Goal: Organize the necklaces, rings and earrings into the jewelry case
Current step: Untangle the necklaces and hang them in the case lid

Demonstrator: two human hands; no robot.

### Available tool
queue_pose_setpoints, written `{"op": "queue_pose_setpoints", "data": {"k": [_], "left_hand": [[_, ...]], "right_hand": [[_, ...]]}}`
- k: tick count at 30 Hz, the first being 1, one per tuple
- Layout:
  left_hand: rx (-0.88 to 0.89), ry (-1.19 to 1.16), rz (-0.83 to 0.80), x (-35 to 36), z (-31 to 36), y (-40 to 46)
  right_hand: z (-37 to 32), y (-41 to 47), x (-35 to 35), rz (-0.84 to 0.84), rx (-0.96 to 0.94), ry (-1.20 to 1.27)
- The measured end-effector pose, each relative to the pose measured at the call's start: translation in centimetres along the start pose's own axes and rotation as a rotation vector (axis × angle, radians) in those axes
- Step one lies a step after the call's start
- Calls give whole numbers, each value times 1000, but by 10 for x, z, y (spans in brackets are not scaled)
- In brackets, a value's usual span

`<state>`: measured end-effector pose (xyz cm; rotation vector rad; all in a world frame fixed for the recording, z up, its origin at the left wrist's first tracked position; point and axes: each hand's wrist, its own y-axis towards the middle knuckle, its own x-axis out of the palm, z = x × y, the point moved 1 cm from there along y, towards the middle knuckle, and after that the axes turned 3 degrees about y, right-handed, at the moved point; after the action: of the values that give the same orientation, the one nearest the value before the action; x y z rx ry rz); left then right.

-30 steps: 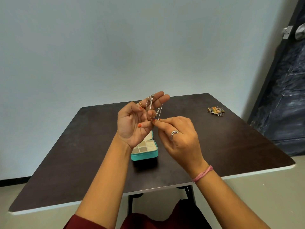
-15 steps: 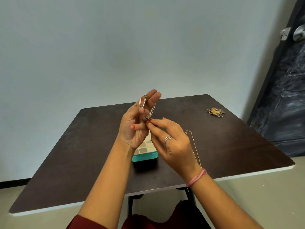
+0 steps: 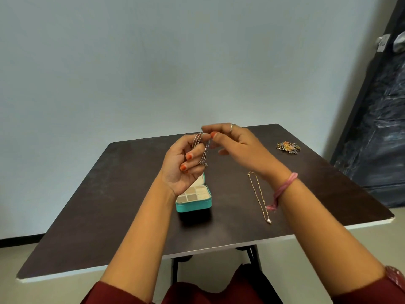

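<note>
A thin silver necklace (image 3: pixel 203 151) is looped in several strands over the fingers of my left hand (image 3: pixel 183 165), which is raised palm-up above the case. My right hand (image 3: pixel 235 145) pinches the top of those strands with thumb and forefinger. The teal jewelry case (image 3: pixel 194 202) lies open on the dark table (image 3: pixel 109 194) under my left hand, its cream compartments partly hidden. A gold chain necklace (image 3: pixel 259 197) with a pearl drop lies stretched out on the table beside my right wrist. A small heap of earrings and rings (image 3: pixel 288 147) sits at the far right.
A grey wall stands behind the table. A dark door (image 3: pixel 381 119) is at the right. The table's white front edge runs close to my lap.
My right hand rose from low at the left hand's thumb to the top of the wound strands. The gold chain came into view on the table.
</note>
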<state>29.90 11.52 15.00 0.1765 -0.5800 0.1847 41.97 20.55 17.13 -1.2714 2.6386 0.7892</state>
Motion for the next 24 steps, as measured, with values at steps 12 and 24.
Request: {"op": "queue_pose_setpoints", "data": {"k": [12,24], "left_hand": [[-130,248,-90,-8,9,-6],[-185,777,-11,-11,11,-15]], "right_hand": [[4,15,-9,-308,130,91],[-16,26,-12,-450,-109,-511]]}}
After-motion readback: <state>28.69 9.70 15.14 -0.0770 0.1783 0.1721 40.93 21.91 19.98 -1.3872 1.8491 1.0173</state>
